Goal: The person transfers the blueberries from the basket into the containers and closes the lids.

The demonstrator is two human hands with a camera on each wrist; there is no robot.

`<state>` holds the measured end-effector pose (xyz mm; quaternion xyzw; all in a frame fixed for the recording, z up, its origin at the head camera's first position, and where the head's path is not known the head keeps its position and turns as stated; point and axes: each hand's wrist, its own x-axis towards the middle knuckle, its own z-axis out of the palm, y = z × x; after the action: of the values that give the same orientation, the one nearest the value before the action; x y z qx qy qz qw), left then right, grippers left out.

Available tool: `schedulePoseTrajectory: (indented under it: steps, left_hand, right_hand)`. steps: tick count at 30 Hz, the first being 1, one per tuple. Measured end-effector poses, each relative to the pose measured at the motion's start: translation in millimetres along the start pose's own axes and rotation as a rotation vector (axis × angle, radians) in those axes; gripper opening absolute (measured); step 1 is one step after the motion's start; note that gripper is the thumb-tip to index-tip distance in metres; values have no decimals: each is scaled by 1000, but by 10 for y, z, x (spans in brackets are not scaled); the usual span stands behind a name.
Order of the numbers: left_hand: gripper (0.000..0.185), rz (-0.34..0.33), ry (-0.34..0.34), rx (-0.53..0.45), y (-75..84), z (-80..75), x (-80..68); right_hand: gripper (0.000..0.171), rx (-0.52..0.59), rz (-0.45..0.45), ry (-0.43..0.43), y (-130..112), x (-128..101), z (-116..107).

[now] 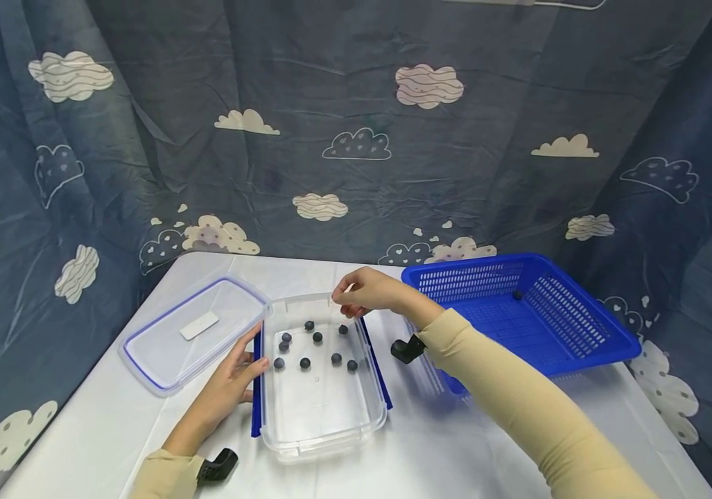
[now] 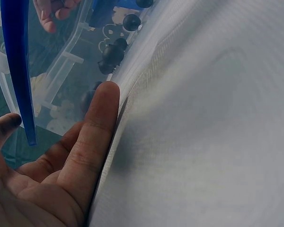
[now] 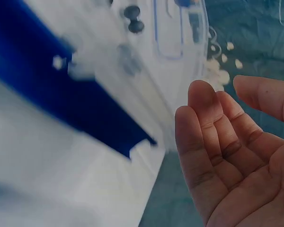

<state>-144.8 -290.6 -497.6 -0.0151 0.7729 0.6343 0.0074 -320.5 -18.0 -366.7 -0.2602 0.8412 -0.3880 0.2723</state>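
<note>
Nearest the camera, a clear plastic container (image 1: pixel 321 388) is sitting on the white table (image 1: pixel 106 430), blue latches (image 1: pixel 256 388) hanging down both long sides. The left hand (image 1: pixel 224 388) is coming in from seven o'clock and resting against the container's left wall at about nine o'clock, fingers laid out straight and flat, gripping nothing. The left wrist view is confirming it: straight fingers (image 2: pixel 97 137) are pressing along the transparent wall beside the blue latch (image 2: pixel 19 71), with dark balls (image 2: pixel 111 54) showing through the plastic.

Inside the container, eight small dark balls (image 1: pixel 305 363) are lying scattered across the far half of the floor, none touching the hands.

Moving farther out, the right hand (image 1: pixel 365 291) is hovering over the container's far rim at roughly one o'clock, arm in a beige sleeve (image 1: pixel 518 409) reaching in from five o'clock. Its fingers are looking relaxed and loosely bent; the right wrist view is showing an open palm (image 3: pixel 236 156) with nothing in it.

At ten o'clock from the container, the clear lid (image 1: pixel 193 333) with a blue seal is lying flat on the table, just beside the left wall. At two o'clock, a blue perforated basket (image 1: pixel 574 333) is sitting with one dark ball (image 1: pixel 517 295) inside it. Beyond everything, a cloud-print curtain (image 1: pixel 356 138) is hanging.
</note>
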Motion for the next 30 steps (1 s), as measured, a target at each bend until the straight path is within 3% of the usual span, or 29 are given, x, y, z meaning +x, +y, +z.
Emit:
schedulePoseTrajectory:
  steps: [12, 23, 30]
  left_hand:
    - [72, 11, 6, 17, 9, 6, -14]
    - [71, 27, -9, -9, -30, 18, -16]
    - [71, 28, -10, -8, -22, 16, -9]
  right_hand:
    - [33, 77, 49, 151, 388, -226, -648]
    - [42, 254, 104, 314, 990, -305, -1126]
    - [51, 294, 122, 392, 1339, -453, -1370]
